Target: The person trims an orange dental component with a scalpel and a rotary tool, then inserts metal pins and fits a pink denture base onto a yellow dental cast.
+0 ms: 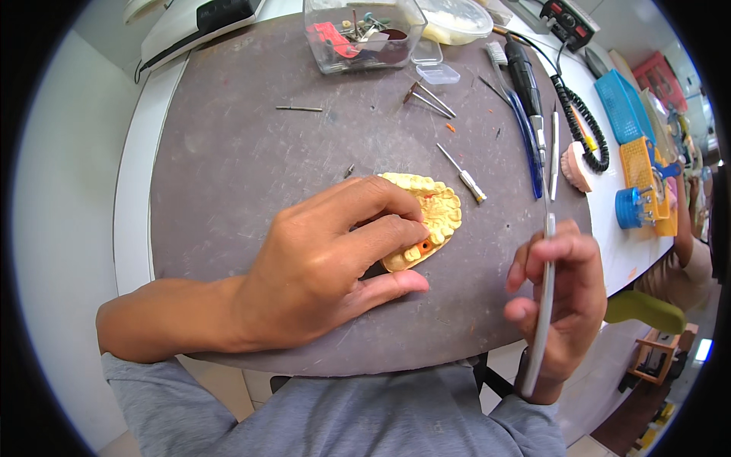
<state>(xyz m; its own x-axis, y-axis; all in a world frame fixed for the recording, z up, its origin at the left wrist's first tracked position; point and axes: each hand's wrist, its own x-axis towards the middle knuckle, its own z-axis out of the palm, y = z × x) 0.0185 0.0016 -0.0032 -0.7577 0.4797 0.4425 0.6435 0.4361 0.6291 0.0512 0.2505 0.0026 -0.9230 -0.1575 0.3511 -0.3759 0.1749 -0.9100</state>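
While the yellow dental cast [442, 213] is partly covered at frame centre by the left hand [316, 255], whether it is pinched cannot be told | one slim metal instrument [545, 320] is gripped by the right hand [571, 301], lower right | cast judged stiff, light, brittle-toothed, best held by its base | counted: one yellow cast, one pink dental cast [575, 169], one black handpiece [522, 80]

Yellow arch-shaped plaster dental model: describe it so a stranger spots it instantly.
On the rounded grey-brown tabletop, find the bare left hand. Its fingers touch the model. Unlike the pink toothed dental cast at right, it's yellow with an orange patch.
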